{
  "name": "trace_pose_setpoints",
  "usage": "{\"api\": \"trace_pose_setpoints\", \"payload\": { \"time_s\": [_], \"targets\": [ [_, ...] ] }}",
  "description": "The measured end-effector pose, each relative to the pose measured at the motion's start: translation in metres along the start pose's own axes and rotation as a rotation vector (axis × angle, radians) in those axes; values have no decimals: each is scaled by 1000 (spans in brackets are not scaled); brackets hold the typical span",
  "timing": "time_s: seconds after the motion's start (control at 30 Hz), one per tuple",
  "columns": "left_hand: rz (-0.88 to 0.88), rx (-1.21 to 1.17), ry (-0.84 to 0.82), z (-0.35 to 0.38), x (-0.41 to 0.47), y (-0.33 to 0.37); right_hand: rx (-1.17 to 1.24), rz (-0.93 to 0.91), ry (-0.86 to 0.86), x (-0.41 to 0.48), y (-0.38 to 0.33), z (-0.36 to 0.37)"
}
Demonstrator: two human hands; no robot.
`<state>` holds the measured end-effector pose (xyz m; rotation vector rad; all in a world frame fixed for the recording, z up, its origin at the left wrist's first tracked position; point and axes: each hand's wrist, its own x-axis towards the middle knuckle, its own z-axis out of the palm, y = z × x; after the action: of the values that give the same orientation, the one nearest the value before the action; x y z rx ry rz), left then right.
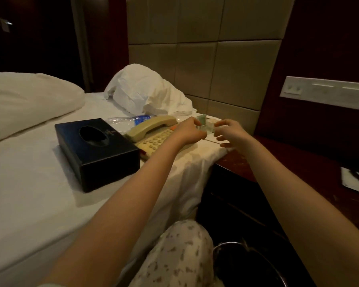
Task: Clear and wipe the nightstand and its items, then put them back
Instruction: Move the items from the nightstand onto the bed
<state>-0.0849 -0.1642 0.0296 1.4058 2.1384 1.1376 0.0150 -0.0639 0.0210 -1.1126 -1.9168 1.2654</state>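
Left hand (188, 129) and right hand (229, 131) both grip a small clear item (204, 123) between them, above the far bed (195, 158) corner; the worktop (278, 160) lies rightward, nearer the right hand.

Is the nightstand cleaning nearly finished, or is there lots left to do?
Still early, I'd guess. Done: the tissue box, telephone and water bottle lie on the bed, off the nightstand. In hand: the left hand and right hand pinch a small clear thing over the bed's corner. Left: a white pad sits on the nightstand, no cloth shows, and nothing has gone back.
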Motion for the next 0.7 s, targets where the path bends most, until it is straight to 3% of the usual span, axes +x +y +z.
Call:
{"api": "trace_pose_setpoints", "payload": {
  "time_s": [0.33, 0.7],
  "targets": [
    [24, -268, -222, 95, 34, 57, -84, 77, 318, -3, 62, -108],
    [21, -253, -540, 212, 52, 116, -243, 156, 542, -37, 131, -214]
  ]
}}
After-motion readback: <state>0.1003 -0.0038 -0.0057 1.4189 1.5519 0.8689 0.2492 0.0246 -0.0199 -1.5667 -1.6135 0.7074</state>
